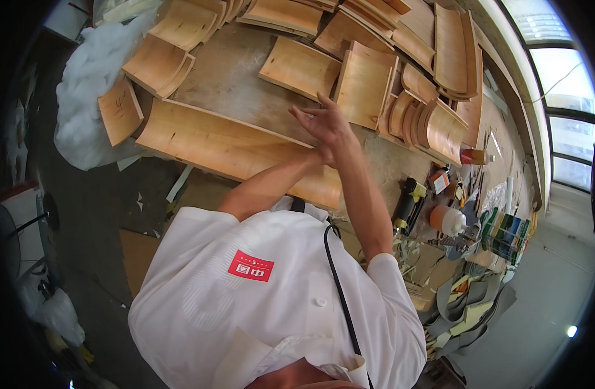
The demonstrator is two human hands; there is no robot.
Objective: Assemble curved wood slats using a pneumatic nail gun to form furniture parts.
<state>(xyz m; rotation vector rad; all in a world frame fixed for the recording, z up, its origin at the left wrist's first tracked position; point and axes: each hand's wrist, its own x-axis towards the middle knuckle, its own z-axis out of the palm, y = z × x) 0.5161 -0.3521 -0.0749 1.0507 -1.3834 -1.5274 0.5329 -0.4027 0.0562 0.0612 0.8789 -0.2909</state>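
Observation:
In front of my chest my forearms meet above a workbench with curved plywood pieces. My right hand (324, 122) is raised with its fingers apart, and nothing shows in it. My left hand (326, 155) is at the right wrist, mostly hidden there; its fingers do not show well enough to read. Below the hands a long curved plywood panel (219, 139) lies along the bench's near edge. Beyond them are a shorter curved panel (300, 68) and, just to the right, another curved panel (365, 84).
More curved panels (440, 126) stand clustered at the right. Beside them lie a black and yellow tool (409, 202), a bottle with a white top (448, 220) and a small orange-white box (438, 181). A white padded bundle (93, 91) is at far left; offcuts (472, 305) pile at lower right.

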